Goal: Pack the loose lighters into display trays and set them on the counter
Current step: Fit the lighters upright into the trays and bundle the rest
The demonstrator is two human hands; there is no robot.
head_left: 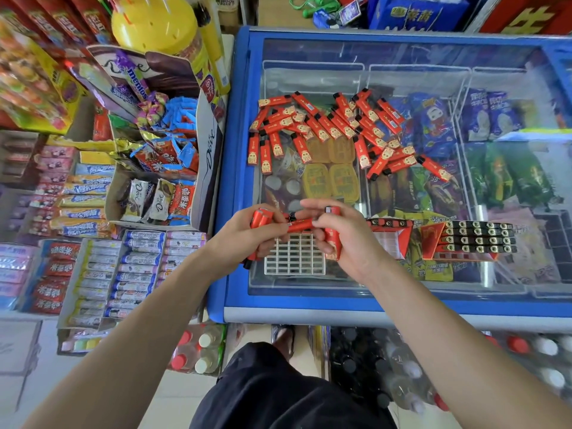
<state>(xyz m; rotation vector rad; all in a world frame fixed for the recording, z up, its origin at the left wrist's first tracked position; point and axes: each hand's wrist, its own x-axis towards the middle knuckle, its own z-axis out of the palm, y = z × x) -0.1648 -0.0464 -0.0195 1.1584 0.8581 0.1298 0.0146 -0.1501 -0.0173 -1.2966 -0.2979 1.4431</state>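
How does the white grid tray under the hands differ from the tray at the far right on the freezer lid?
The white grid tray has bare cells; the far-right tray is packed with rows of lighters, black tops showing. The white grid tray shows no outer box; the far-right tray sits in a red carton. Both rest on the glass freezer lid.

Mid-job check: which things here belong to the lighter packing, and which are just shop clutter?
Job:
- loose lighters on the freezer lid
- lighters in left hand and right hand
- empty white grid tray
- filled display tray
- part-hidden red tray

Clutter:
- Dove chocolate box
- candy rolls
- bottles
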